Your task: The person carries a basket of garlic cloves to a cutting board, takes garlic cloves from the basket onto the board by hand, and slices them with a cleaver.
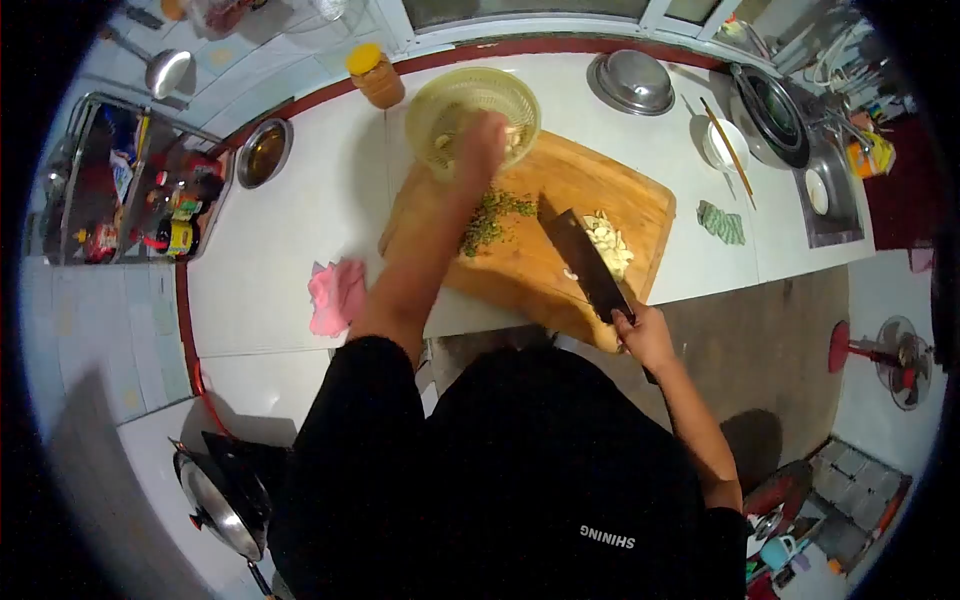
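My right hand (646, 336) is closed round the handle of a cleaver (588, 262), its dark blade slanting over the wooden cutting board (560, 165). Beside the blade, on its right, lies a pile of pale slices (608, 244) that look like garlic. Chopped greens (488, 222) sit in a heap left of the blade. My left hand (484, 146) reaches over the near rim into a pale yellow plastic basket (420, 112), where several pale cloves show. That hand is blurred, and its fingers cannot be made out clearly.
A jar with a yellow lid (376, 76) stands left of the basket. A pink cloth (338, 297) lies near the counter's front edge. Farther right are an upturned metal bowl (634, 82), a white bowl with chopsticks (724, 146), a green cloth (721, 223) and the sink (834, 220).
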`<act>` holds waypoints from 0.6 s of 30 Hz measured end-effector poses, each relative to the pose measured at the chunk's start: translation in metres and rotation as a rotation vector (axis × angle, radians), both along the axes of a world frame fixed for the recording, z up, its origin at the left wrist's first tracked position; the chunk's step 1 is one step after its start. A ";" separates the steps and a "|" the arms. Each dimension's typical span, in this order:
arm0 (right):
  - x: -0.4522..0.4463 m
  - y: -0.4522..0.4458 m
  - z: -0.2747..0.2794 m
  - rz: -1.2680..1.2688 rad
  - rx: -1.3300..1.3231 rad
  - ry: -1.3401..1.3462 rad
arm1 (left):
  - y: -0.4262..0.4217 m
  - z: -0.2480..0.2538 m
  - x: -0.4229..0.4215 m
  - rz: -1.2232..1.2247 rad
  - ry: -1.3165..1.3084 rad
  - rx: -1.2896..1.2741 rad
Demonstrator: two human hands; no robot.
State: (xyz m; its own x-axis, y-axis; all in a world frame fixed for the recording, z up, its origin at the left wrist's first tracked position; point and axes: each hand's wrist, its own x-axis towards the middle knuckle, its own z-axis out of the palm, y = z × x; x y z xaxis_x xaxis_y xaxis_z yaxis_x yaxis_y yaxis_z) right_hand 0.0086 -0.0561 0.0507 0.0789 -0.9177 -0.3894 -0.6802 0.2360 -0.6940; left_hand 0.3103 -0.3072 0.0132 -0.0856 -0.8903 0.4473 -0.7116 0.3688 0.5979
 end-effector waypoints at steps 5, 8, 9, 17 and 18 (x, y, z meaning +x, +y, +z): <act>-0.002 0.007 -0.009 0.036 0.066 0.247 | -0.097 -0.088 0.045 -0.032 0.010 0.262; 0.007 0.009 -0.004 -0.128 0.068 0.089 | -0.096 -0.090 0.044 -0.045 0.056 0.459; 0.011 0.008 -0.001 -0.189 0.074 0.012 | -0.096 -0.082 0.043 -0.052 -0.080 0.417; 0.005 0.000 0.010 -0.251 0.191 -0.194 | -0.021 0.042 0.004 -0.041 -0.092 0.124; 0.002 0.000 0.005 -0.263 0.211 -0.228 | 0.011 0.072 -0.015 -0.086 -0.031 0.165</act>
